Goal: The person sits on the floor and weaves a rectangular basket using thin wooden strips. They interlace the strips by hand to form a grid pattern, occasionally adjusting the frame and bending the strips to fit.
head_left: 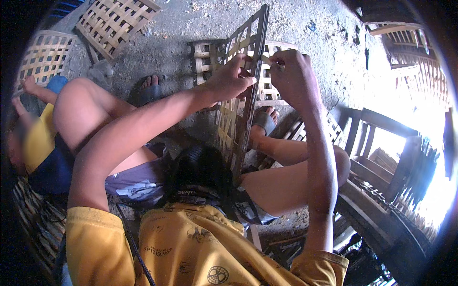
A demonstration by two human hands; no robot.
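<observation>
Between left hand [231, 80] and right hand [293, 76], the lattice panel [249, 112] points lengthwise away, left clamped on it, right pinching a strip [266, 59].

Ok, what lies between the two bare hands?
In the head view, the upright, dark-edged tan lattice panel stands between left hand and right hand.
</observation>
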